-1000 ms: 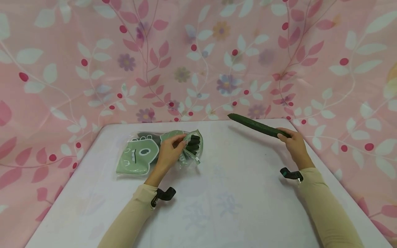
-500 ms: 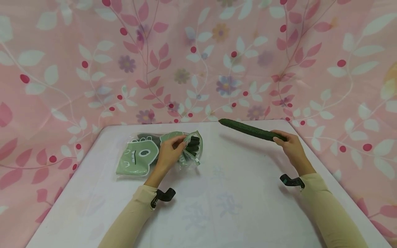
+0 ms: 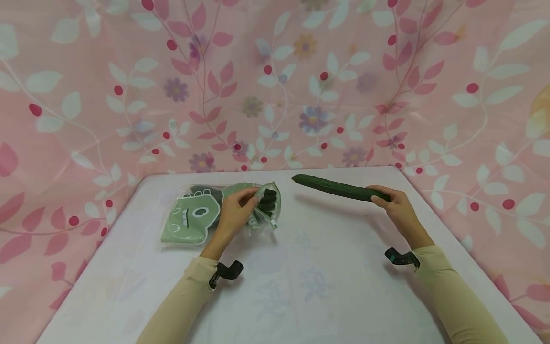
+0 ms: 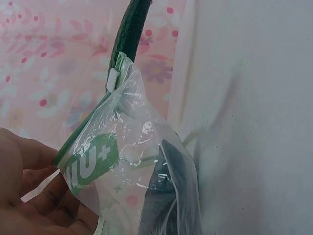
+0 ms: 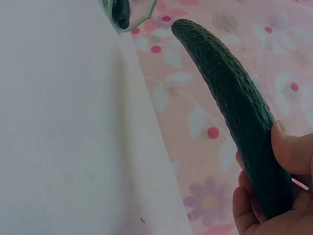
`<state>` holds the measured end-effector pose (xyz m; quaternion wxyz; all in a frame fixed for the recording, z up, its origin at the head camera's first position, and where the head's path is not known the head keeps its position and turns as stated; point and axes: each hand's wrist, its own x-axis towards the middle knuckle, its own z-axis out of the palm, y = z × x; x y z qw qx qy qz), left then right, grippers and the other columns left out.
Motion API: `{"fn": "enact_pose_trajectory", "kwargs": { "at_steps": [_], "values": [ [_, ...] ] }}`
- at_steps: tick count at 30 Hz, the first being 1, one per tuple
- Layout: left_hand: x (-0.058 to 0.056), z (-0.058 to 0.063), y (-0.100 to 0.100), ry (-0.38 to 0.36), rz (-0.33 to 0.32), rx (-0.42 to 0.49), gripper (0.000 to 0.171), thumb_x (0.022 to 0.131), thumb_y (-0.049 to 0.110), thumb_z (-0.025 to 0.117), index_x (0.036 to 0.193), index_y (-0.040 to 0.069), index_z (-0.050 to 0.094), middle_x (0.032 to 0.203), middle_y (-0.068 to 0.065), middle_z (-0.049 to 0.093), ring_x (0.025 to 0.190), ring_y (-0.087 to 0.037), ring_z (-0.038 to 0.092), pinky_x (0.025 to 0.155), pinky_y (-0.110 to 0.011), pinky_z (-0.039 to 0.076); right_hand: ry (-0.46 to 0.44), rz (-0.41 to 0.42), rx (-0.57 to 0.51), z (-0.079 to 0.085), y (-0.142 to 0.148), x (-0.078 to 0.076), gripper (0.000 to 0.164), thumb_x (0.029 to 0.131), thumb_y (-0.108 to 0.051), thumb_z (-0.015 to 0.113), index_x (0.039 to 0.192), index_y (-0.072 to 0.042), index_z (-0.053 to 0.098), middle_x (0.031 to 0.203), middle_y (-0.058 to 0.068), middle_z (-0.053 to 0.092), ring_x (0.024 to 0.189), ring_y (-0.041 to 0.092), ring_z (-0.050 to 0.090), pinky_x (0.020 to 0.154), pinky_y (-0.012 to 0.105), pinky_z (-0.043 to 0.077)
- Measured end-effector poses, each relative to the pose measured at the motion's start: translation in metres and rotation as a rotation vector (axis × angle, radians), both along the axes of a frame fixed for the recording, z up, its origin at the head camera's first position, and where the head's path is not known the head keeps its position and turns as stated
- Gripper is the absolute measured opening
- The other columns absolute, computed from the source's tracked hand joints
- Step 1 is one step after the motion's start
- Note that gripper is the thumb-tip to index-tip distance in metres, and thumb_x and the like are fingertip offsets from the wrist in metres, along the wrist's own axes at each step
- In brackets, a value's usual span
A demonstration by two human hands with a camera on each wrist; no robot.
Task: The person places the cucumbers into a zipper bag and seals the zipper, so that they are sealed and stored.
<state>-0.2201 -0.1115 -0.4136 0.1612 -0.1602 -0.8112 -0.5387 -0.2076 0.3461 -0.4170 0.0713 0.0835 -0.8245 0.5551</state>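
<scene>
My left hand (image 3: 235, 210) pinches the edge of a clear zip bag (image 3: 189, 224) with a green cartoon monster print. The bag lies on the table with its mouth held apart toward the right. Dark green pieces (image 3: 268, 201) show inside the mouth, and a white slider (image 4: 112, 80) sits on its zip edge in the left wrist view. My right hand (image 3: 397, 208) grips a long cucumber (image 3: 335, 187) by its right end, thumb on one side and fingers round the other. Raised over the table, the cucumber points left toward the bag mouth, its tip a short distance from it.
A white cloth covers the table (image 3: 318, 286), and a pink floral curtain (image 3: 275, 95) hangs behind and at both sides. Black camera mounts (image 3: 401, 258) are strapped at both wrists.
My right hand has carried the cucumber leftward and slightly down, bringing its tip closer to the bag mouth. The left hand and the bag have stayed in place.
</scene>
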Motion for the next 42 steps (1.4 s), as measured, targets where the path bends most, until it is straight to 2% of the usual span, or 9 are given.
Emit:
{"fn": "enact_pose_trajectory", "kwargs": {
  "at_steps": [6, 16, 25, 33, 42],
  "values": [
    [0.0, 0.002, 0.0, 0.003, 0.001, 0.0, 0.023, 0.099, 0.009, 0.069, 0.12, 0.006, 0.077, 0.096, -0.006, 0.074, 0.084, -0.019, 0.065, 0.072, -0.03, 0.05, 0.019, 0.041, -0.021, 0.003, -0.008, 0.005, 0.038, 0.106, -0.015, 0.062, 0.14, 0.003, 0.061, 0.139, 0.01, 0.058, 0.12, 0.019, 0.05, 0.094, 0.022, 0.043],
    [0.0, 0.003, 0.001, 0.017, -0.001, -0.014, 0.025, 0.099, 0.009, 0.069, 0.122, 0.005, 0.077, 0.099, -0.006, 0.075, 0.084, -0.019, 0.065, 0.071, -0.028, 0.05, 0.037, 0.093, -0.056, -0.003, -0.016, 0.009, 0.035, 0.106, -0.012, 0.061, 0.138, 0.003, 0.063, 0.135, 0.006, 0.061, 0.118, 0.019, 0.052, 0.094, 0.023, 0.045],
    [0.001, 0.002, 0.001, 0.008, -0.005, -0.001, 0.024, 0.1, 0.01, 0.07, 0.122, 0.006, 0.077, 0.104, -0.007, 0.076, 0.087, -0.02, 0.066, 0.073, -0.028, 0.051, 0.055, 0.132, -0.026, -0.002, -0.027, 0.009, 0.035, 0.106, -0.01, 0.062, 0.136, 0.005, 0.063, 0.138, 0.018, 0.059, 0.116, 0.018, 0.053, 0.091, 0.021, 0.047],
    [0.002, 0.004, -0.001, -0.001, -0.012, -0.01, 0.025, 0.1, 0.012, 0.069, 0.123, 0.007, 0.077, 0.105, -0.006, 0.075, 0.087, -0.02, 0.065, 0.073, -0.03, 0.051, 0.018, 0.163, -0.048, 0.0, -0.038, 0.008, 0.035, 0.105, -0.01, 0.063, 0.136, 0.005, 0.063, 0.132, 0.012, 0.063, 0.116, 0.02, 0.056, 0.092, 0.024, 0.047],
    [0.002, 0.002, 0.0, 0.002, -0.013, -0.005, 0.025, 0.101, 0.012, 0.069, 0.124, 0.006, 0.076, 0.104, -0.007, 0.075, 0.085, -0.02, 0.065, 0.07, -0.029, 0.051, -0.007, 0.189, -0.021, -0.001, -0.053, 0.0, 0.034, 0.104, -0.009, 0.063, 0.136, 0.003, 0.065, 0.133, 0.021, 0.062, 0.118, 0.025, 0.054, 0.093, 0.028, 0.046]
  ]
}}
